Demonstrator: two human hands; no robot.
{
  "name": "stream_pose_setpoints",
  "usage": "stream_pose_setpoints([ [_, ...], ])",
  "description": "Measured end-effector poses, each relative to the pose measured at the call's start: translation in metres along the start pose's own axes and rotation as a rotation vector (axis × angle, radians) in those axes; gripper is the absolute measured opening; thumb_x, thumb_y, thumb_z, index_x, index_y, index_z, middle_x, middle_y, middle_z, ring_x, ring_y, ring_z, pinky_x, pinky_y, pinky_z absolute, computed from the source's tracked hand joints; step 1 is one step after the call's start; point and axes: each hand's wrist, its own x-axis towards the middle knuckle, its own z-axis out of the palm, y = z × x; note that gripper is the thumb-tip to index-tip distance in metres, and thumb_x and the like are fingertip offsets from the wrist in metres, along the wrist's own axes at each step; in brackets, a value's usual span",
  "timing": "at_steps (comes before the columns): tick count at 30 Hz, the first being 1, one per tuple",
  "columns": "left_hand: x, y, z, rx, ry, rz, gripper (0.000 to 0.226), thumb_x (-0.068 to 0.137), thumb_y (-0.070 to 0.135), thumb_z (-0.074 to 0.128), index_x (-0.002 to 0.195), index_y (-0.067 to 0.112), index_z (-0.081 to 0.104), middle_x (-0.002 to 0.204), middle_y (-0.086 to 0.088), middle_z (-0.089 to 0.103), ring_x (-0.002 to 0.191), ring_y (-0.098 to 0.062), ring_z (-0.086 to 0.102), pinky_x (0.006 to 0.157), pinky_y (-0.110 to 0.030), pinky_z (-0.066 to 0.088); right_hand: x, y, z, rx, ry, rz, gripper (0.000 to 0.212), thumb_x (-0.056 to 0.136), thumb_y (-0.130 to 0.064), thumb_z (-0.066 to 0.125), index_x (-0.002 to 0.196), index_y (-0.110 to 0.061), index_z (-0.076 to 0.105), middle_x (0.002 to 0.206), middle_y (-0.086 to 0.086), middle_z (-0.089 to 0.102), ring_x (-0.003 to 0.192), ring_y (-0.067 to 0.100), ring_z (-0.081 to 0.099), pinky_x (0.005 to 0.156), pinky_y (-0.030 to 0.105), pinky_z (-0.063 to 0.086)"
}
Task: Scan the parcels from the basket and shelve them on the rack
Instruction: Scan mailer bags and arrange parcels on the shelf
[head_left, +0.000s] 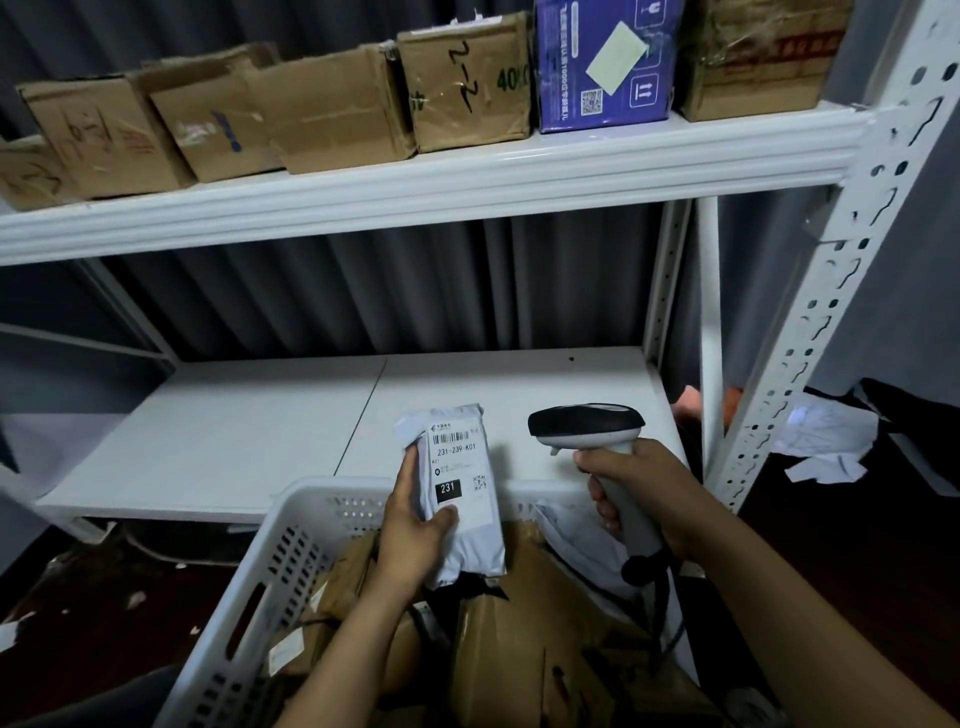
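Observation:
My left hand (415, 525) grips a grey poly-mailer parcel (462, 467) with a white label facing up, held above the white plastic basket (270, 566). My right hand (628, 488) grips the handle of a white and black barcode scanner (587, 423). The scanner's head points left toward the parcel's label. The basket holds several brown cardboard parcels (524, 618) and a pale mailer bag (576, 540). Just behind the basket stands the white rack, and its lower shelf (249, 421) is bare.
The rack's upper shelf (415, 182) carries a row of brown boxes (322, 104) and a purple box (608, 62). A perforated white upright (810, 312) stands at the right. Crumpled white paper (826, 447) lies on the dark floor beyond it. Grey curtain hangs behind.

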Motion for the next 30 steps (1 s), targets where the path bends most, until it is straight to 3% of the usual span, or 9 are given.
stream_pose_setpoints([
  [3, -0.001, -0.002, 0.000, 0.005, -0.007, -0.024, 0.089, 0.088, -0.013, 0.054, 0.147, 0.043, 0.019, 0.137, 0.006, 0.050, 0.126, -0.023, 0.051, 0.091, -0.045, 0.053, -0.002, 0.000, -0.004, 0.003, 0.016, 0.001, 0.021, 0.089, -0.013, 0.064, 0.070, -0.005, 0.058, 0.056, 0.012, 0.053, 0.044, 0.021, 0.047, 0.050, 0.028, 0.041],
  [14, -0.007, 0.003, 0.005, 0.034, -0.026, -0.004, 0.088, 0.088, -0.013, 0.055, 0.149, 0.039, 0.019, 0.137, 0.009, 0.048, 0.121, -0.012, 0.049, 0.071, -0.011, 0.052, -0.002, 0.000, -0.005, 0.017, 0.005, -0.025, 0.020, 0.088, -0.012, 0.064, 0.070, -0.006, 0.058, 0.056, 0.011, 0.053, 0.043, 0.021, 0.047, 0.048, 0.026, 0.040],
  [21, -0.014, 0.022, 0.006, -0.027, 0.030, 0.018, 0.068, 0.088, 0.005, 0.066, 0.144, 0.032, 0.039, 0.134, 0.002, 0.057, 0.107, -0.016, 0.063, 0.076, -0.026, 0.058, -0.019, -0.009, -0.002, 0.018, 0.068, -0.145, 0.022, 0.091, -0.012, 0.063, 0.072, -0.002, 0.059, 0.060, 0.012, 0.056, 0.045, 0.020, 0.050, 0.045, 0.026, 0.044],
  [25, -0.017, 0.058, 0.009, -0.149, 0.034, 0.063, 0.045, 0.088, 0.009, 0.066, 0.128, 0.027, 0.054, 0.119, -0.004, 0.065, 0.093, -0.011, 0.066, 0.063, -0.014, 0.051, -0.040, -0.016, -0.004, 0.084, 0.183, -0.218, 0.016, 0.092, -0.008, 0.063, 0.077, -0.002, 0.063, 0.063, 0.015, 0.059, 0.048, 0.023, 0.052, 0.047, 0.029, 0.048],
  [30, -0.025, 0.128, 0.018, -0.465, -0.060, 0.026, 0.029, 0.091, 0.008, 0.061, 0.118, 0.017, 0.057, 0.107, -0.006, 0.072, 0.094, -0.022, 0.069, 0.079, -0.034, 0.054, -0.069, -0.050, -0.002, 0.136, 0.264, -0.326, 0.012, 0.089, -0.001, 0.064, 0.078, 0.001, 0.067, 0.065, 0.016, 0.067, 0.054, 0.020, 0.066, 0.053, 0.025, 0.056],
])
